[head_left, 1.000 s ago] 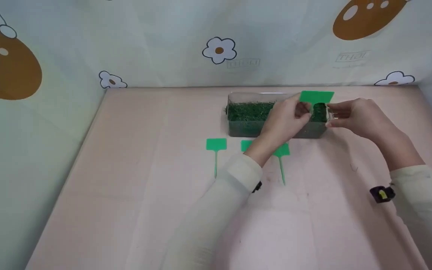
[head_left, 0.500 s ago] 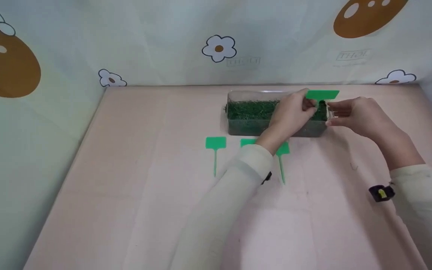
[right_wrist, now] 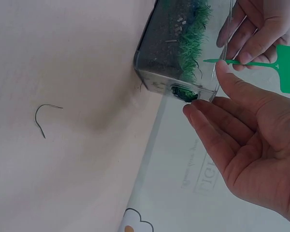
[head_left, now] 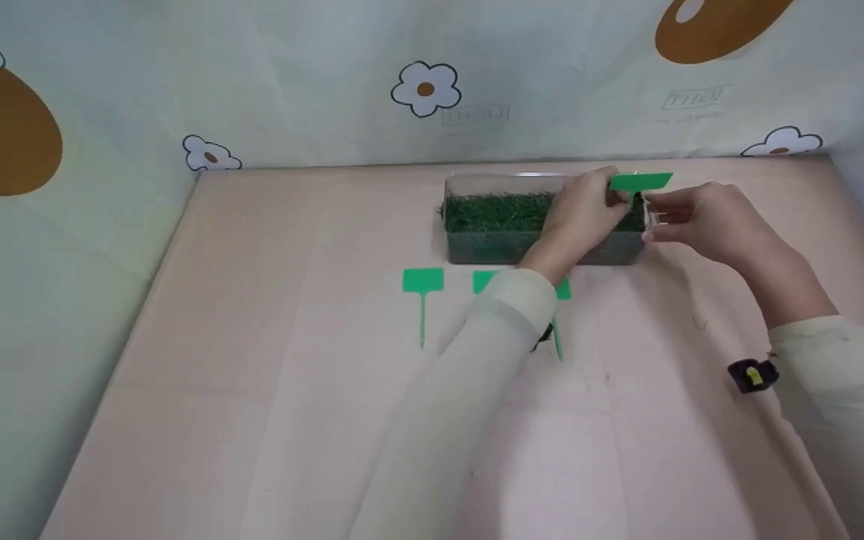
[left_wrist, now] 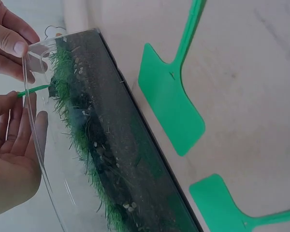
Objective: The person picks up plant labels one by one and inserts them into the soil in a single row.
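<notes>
A clear plastic box (head_left: 477, 249) with dark soil and green grass (head_left: 503, 213) stands at the back of the table. My left hand (head_left: 584, 214) reaches over its right half and pinches the stem of a green plant label (head_left: 640, 182). In the right wrist view the label's stem tip points at the grass (right_wrist: 191, 46); whether it touches, I cannot tell. At the box's right end, my right hand (head_left: 728, 225) grips the wall, thumb at the rim and fingers by a round dark-green patch (right_wrist: 184, 93) on the end wall.
In front of the box lie more green labels: one at left (head_left: 423, 280), a middle label (head_left: 484, 281) and a right label (head_left: 565, 289), the latter two partly behind my left arm. A thin dark curved strand (right_wrist: 38, 118) lies on the table right of the box. A patterned sheet (head_left: 312, 90) hangs behind.
My left hand has moved slightly right with the label, whose plate has tilted and appears narrower. The right hand keeps its hold on the box end. The head view has shifted a little.
</notes>
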A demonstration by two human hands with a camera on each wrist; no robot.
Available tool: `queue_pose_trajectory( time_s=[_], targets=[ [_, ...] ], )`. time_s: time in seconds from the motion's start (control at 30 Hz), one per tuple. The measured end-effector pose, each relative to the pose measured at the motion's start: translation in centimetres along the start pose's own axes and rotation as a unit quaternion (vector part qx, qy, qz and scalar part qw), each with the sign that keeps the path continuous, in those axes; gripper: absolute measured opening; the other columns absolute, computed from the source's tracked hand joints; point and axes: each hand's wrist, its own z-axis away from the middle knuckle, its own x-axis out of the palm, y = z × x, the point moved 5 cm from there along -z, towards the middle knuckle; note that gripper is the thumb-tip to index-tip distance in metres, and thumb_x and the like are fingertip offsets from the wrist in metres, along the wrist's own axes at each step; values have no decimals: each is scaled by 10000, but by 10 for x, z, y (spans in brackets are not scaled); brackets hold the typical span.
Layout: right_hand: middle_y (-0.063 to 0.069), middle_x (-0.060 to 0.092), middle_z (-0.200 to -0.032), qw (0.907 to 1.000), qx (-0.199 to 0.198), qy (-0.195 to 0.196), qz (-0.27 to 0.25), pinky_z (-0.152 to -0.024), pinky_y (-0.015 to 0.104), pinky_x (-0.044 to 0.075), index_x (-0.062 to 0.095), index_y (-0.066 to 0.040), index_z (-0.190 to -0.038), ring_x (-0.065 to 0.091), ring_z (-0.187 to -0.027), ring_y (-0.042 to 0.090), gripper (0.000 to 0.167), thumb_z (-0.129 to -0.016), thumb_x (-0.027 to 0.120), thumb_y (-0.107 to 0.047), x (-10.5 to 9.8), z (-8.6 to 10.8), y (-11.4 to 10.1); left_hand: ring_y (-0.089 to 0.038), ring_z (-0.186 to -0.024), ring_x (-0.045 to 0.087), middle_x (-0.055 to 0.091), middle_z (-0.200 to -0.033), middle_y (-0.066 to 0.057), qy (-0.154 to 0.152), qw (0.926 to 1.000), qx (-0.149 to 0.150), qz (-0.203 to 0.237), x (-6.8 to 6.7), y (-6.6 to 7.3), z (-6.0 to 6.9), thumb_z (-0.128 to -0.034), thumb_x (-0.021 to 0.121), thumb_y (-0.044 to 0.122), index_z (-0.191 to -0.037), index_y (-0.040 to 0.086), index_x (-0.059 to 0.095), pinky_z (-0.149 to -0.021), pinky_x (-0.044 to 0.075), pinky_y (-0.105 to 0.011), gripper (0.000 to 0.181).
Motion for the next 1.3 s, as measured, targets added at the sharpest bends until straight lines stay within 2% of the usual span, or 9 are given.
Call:
queue_pose_trajectory(
  time_s=[0.33, 0.6, 0.83, 1.13, 1.3],
  targets=[
    [240, 603, -1347, 10000, -33, 43, -40, -982, 565, 493, 516, -33, -1432, 588, -1250, 410, 614, -904, 747, -244, -1, 0, 1, -45, -723, 534, 609, -838, 86, -64, 9994, -248, -227, 10, 0, -12, -990, 633, 234, -935, 186, 616, -656, 442, -171, 75],
    [245, 618, -1321, 10000, -41, 10, -15, -981, 562, 496, 518, -25, -1428, 590, -1248, 409, 609, -902, 751, -223, 1, 0, 1, -54, -720, 548, 632, -859, 84, -202, 9980, -538, -271, 18, -3, -20, -1001, 615, 234, -976, 201, 655, -652, 453, -185, 57],
    [232, 629, -1303, 9998, -105, 72, 139, -977, 564, 495, 529, -27, -1419, 602, -1230, 403, 584, -903, 745, -197, -1, -2, -3, -66, -762, 570, 645, -895, 84, -215, 9967, -690, -359, 19, -2, -25, -999, 619, 238, -986, 206, 652, -690, 469, -203, 48],
    [237, 630, -1307, 9992, -282, 152, 226, -954, 560, 509, 544, -27, -1406, 620, -1205, 404, 550, -903, 730, -150, -1, 0, -9, -82, -776, 572, 648, -899, 78, -163, 9959, -788, -424, 19, -6, -27, -999, 618, 255, -983, 203, 645, -724, 485, -231, 60],
    [239, 630, -1307, 9993, -224, 157, 238, -951, 565, 509, 547, -31, -1406, 620, -1203, 409, 542, -908, 726, -147, -1, 1, -6, -75, -778, 584, 655, -914, 83, -164, 9956, -749, -538, 23, -4, -28, -991, 630, 258, -989, 207, 645, -715, 495, -224, 53]
  ],
)
